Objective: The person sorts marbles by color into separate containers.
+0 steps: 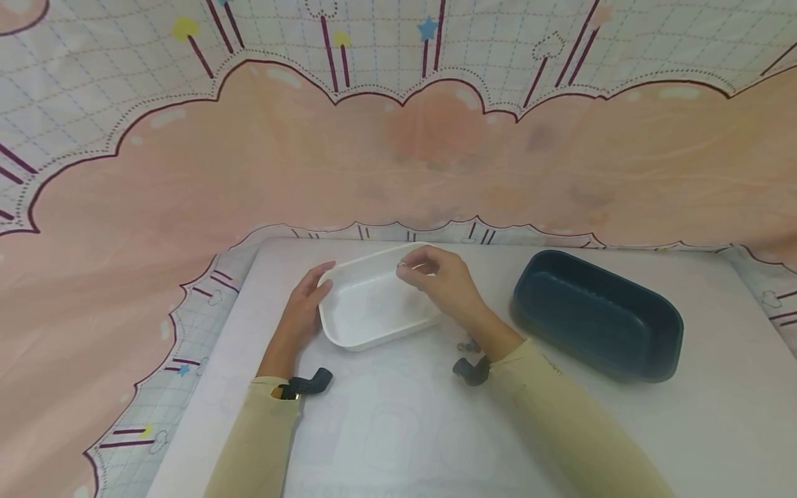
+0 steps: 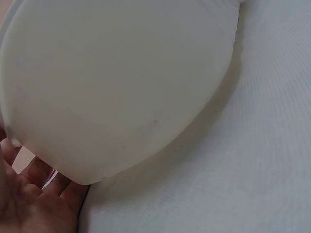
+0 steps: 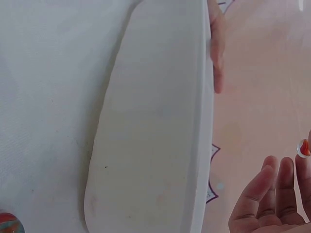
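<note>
My left hand [image 1: 300,308] grips the left end of a white rectangular basin [image 1: 373,340], with the thumb at the rim. In the left wrist view its fingers [image 2: 41,177] lie against the basin's outer wall [image 2: 116,92]. Above the basin's right half, my right hand [image 1: 450,285] pinches a small clear glass marble [image 3: 304,148] with an orange-red swirl between thumb and fingertip. Under the right wrist a few more marbles [image 1: 461,346] lie on the table. One marble [image 3: 9,225] with orange and green colouring shows at the corner of the right wrist view.
A dark blue rectangular basin [image 1: 582,318] stands on the white table [image 1: 386,429], right of my right forearm. Black wrist cameras [image 1: 314,382] sit on both wrists. A printed pink cloth [image 1: 373,173] hangs behind the table's far edge.
</note>
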{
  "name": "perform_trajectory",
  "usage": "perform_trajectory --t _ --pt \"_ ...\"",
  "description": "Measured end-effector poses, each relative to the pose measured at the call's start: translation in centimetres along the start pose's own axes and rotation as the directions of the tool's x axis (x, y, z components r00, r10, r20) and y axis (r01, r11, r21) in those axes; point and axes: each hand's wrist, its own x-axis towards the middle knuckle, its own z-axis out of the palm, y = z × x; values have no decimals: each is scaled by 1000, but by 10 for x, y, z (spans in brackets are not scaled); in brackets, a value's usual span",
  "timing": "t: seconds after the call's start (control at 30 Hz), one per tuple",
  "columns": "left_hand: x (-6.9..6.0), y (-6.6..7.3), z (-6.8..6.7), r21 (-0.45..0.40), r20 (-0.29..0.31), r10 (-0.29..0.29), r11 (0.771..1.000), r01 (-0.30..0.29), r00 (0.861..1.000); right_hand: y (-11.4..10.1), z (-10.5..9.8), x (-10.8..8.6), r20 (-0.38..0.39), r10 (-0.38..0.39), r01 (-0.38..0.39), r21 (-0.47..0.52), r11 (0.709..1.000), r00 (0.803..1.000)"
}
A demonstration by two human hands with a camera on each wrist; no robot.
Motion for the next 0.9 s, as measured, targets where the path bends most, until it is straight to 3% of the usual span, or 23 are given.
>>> perform_trajectory --t 0.9 --pt "0 0 0 7 10 -7 1000 7 1000 -3 1 0 13 24 -24 -5 1000 1000"
